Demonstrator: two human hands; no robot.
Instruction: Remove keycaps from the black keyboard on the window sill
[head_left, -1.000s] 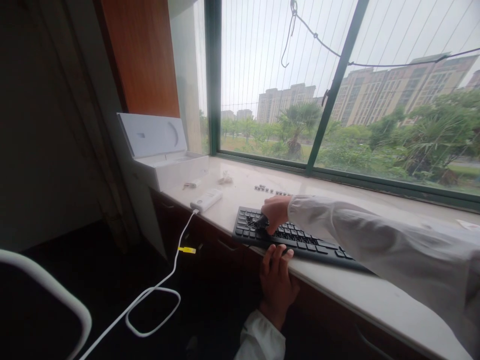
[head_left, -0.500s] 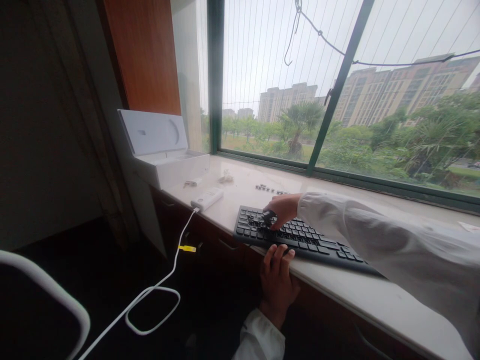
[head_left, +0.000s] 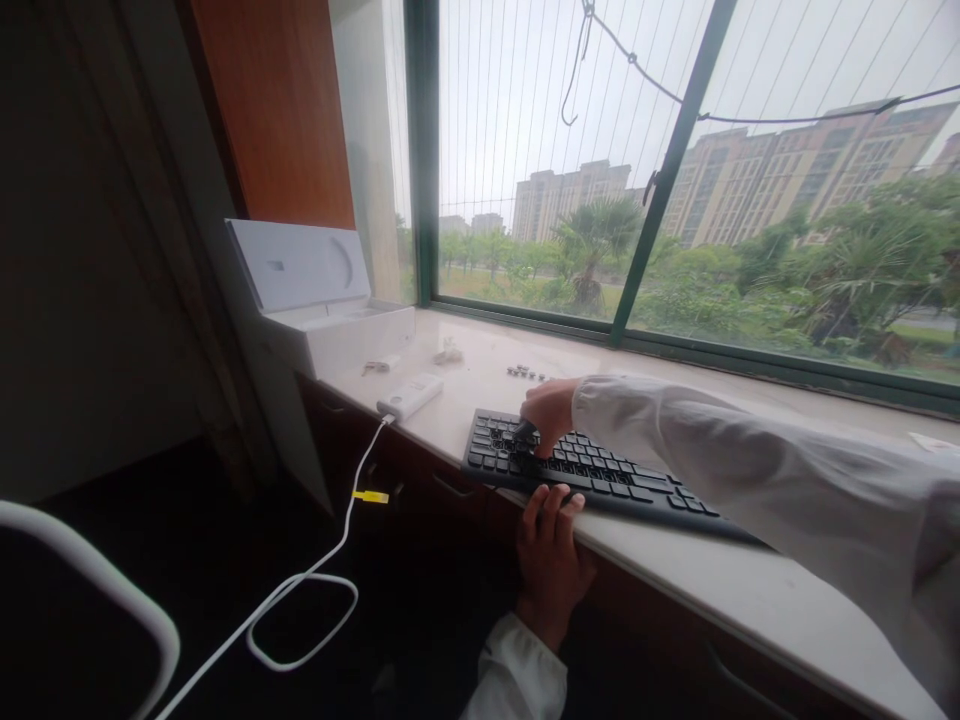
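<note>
A black keyboard (head_left: 592,465) lies along the front of the white counter; dark gaps show among its keys where some keycaps are off. My right hand (head_left: 549,412) is closed over its left part, thumb down, pinching a small black tool (head_left: 524,431) whose tip reaches the keys; its exact kind is hidden. Below, my left hand (head_left: 551,560) comes up from under the counter edge with its fingers bent onto the keyboard's front rim. Behind my right hand, several loose keycaps (head_left: 526,373) stand in rows, partly covered by the hand and sleeve.
An open white box (head_left: 360,335) stands at the counter's left end. Near it are a white power bank (head_left: 411,397) with a white cable (head_left: 349,520) hanging off the edge, a small white item (head_left: 382,364) and a crumpled pale bit (head_left: 448,350). The window (head_left: 540,200) runs behind.
My right hand has shifted slightly left over the keys with the black tool. The left hand keeps its place on the keyboard's rim. The whole view has moved a little.
</note>
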